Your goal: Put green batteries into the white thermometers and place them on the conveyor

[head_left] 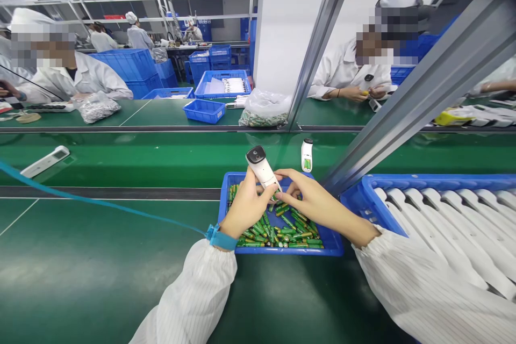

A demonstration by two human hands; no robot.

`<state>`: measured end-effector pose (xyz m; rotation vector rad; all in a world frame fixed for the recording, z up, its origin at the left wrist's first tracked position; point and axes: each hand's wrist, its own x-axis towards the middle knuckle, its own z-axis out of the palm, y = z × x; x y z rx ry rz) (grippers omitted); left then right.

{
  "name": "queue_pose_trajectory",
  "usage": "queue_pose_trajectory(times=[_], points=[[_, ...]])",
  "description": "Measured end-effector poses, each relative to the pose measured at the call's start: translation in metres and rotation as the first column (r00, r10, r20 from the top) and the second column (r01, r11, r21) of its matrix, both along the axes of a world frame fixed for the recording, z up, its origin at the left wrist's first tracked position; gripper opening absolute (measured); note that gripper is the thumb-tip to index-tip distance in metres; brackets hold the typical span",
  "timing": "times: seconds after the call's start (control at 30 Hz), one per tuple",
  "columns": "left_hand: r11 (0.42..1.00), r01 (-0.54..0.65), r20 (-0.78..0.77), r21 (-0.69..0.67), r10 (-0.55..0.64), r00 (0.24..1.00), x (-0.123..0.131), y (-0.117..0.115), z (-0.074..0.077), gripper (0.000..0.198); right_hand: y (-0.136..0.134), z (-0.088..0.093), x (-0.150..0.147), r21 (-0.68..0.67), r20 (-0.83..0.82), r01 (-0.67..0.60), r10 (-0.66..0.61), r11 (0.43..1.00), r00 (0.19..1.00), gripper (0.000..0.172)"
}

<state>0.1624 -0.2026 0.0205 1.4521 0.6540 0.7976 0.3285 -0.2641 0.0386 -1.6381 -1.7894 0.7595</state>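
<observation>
My left hand (252,207) is closed around a white infrared thermometer (264,172) with a black head, held tilted above a blue tray (332,247). At the lower end of its handle my right hand (308,196) is closed, thumb and fingertips pressed against it. A bit of green battery shows between the fingers there; how it sits is mostly hidden. Many loose green batteries (296,226) lie in the tray under both hands. Beyond the tray, a second white thermometer (307,155) lies on the green belt, its compartment open with green batteries inside.
A blue crate (373,185) of white thermometers stands to the right, beside a slanted metal post (387,113). A blue cord (100,204) runs from my left wristband. Another white device (46,161) lies on the belt at left. Co-workers sit across the belt.
</observation>
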Motion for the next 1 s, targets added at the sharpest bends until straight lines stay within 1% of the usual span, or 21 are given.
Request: queue_pose_trajectory(times=[0.17, 0.23, 0.3, 0.37, 0.43, 0.5, 0.57, 0.7, 0.9, 1.0], points=[[1.0, -0.027, -0.013, 0.004, 0.027, 1.0, 0.0, 0.0, -0.001, 0.04, 0.002, -0.004, 0.003, -0.094, 0.031, -0.013, 0.016, 0.996, 0.999, 0.045], [0.999, -0.042, -0.009, 0.01, 0.042, 0.999, 0.0, 0.0, 0.0, 0.037, 0.002, -0.007, 0.005, -0.134, 0.091, -0.016, 0.028, 0.991, 0.995, 0.042], [0.998, -0.062, 0.013, 0.001, 0.062, 0.998, 0.0, 0.0, 0.001, 0.039, 0.002, -0.011, 0.006, -0.163, 0.189, -0.033, 0.064, 0.986, 0.98, 0.038], [0.995, -0.097, 0.031, -0.031, 0.098, 0.995, -0.001, 0.002, 0.002, 0.044, 0.001, -0.014, 0.005, -0.204, 0.334, -0.046, 0.114, 0.978, 0.936, 0.037], [0.989, -0.134, 0.036, -0.067, 0.136, 0.99, -0.001, 0.003, 0.001, 0.048, -0.001, -0.017, 0.001, -0.265, 0.471, -0.029, 0.156, 0.964, 0.868, 0.043], [0.983, -0.159, 0.016, -0.09, 0.161, 0.987, -0.001, 0.005, 0.0, 0.052, -0.002, -0.018, -0.004, -0.314, 0.537, 0.0, 0.178, 0.949, 0.824, 0.048], [0.98, -0.168, -0.018, -0.11, 0.167, 0.986, -0.001, 0.007, -0.002, 0.055, -0.002, -0.019, -0.008, -0.334, 0.545, 0.015, 0.18, 0.943, 0.819, 0.048], [0.971, -0.163, -0.064, -0.173, 0.154, 0.986, -0.001, 0.01, -0.005, 0.055, -0.001, -0.021, -0.011, -0.353, 0.537, 0.035, 0.172, 0.935, 0.826, 0.046], [0.961, -0.17, -0.032, -0.217, 0.167, 0.985, -0.001, 0.007, -0.005, 0.058, 0.001, -0.021, -0.007, -0.34, 0.492, -0.03, 0.205, 0.94, 0.846, 0.023], [0.957, -0.163, 0.039, -0.241, 0.178, 0.983, -0.005, 0.005, -0.001, 0.061, 0.002, -0.022, -0.004, -0.316, 0.469, -0.078, 0.227, 0.946, 0.854, 0.016]])
